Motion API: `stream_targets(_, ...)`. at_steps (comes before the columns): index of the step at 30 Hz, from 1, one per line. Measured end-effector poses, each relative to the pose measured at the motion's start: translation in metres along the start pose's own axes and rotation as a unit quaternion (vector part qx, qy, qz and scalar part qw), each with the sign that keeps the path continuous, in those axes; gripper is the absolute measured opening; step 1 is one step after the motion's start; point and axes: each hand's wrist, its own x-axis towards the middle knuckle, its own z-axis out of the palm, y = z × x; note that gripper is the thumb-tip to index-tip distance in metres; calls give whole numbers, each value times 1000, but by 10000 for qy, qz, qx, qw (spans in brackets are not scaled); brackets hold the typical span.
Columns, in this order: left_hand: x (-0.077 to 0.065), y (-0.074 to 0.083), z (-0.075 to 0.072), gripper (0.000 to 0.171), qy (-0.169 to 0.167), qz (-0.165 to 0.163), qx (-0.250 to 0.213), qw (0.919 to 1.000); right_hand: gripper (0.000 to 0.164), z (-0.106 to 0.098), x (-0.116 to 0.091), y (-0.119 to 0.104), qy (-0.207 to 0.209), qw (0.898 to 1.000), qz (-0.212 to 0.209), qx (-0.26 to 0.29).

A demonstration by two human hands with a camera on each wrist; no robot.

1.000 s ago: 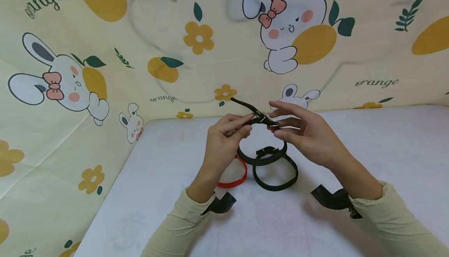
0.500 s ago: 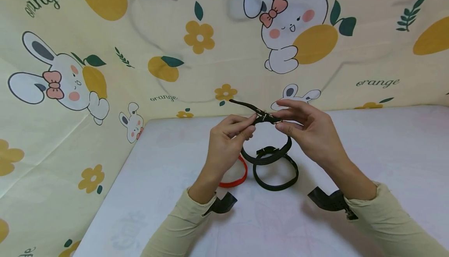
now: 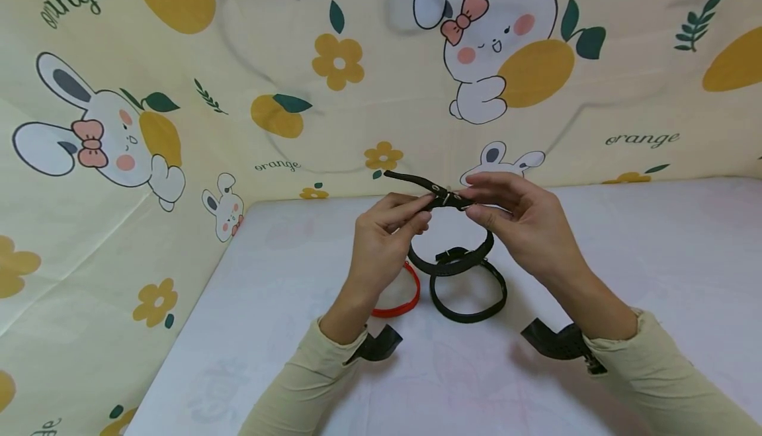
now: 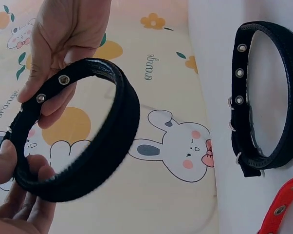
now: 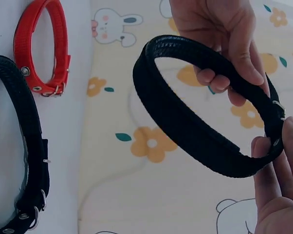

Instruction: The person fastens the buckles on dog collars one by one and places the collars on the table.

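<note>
A black buckled collar [image 3: 448,269], looking like a pet collar, is held up as a loop above the table. My left hand [image 3: 385,241] pinches it left of the metal buckle [image 3: 445,199], between thumb and fingers. On the other side, my right hand [image 3: 530,227] pinches the band right beside the buckle. The free strap end [image 3: 411,178] sticks out up and to the left through the buckle. Metal eyelets show on the band [image 4: 64,80] in the left wrist view. Fingers partly cover the buckle in both wrist views.
A second black collar [image 3: 467,318], buckled into a loop, lies on the white table [image 3: 452,383] below the hands. Left of it is a red collar [image 3: 400,311], partly hidden by the left wrist. A patterned cloth [image 3: 381,105] hangs behind the table.
My right hand has come slightly left and its fingers have closed in on the band by the buckle. The strap's free end has dipped slightly lower and left. The left hand barely moved.
</note>
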Motion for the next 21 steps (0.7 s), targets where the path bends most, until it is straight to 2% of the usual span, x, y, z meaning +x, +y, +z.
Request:
stream_targets(5,-1,-1,0,26,110,125,114,9998,37,1,0,-1,-81,9998,3,-154)
stream_targets(9,-2,-2,0,27,278,201,142,9993,42,1,0,-2,-320,9982,277,-436)
stream_targets(15,-2,-2,-1,33,618,-164,15,9980,52,-6,2,-5,-878,9840,979,-1199)
stream_targets(18,-1,0,-2,34,678,-325,-23,9972,53,-12,3,-6,-934,9798,997,-1461)
stream_targets(21,0,0,-2,36,665,-441,-151,9967,51,-15,4,-6,-898,9807,885,-1491)
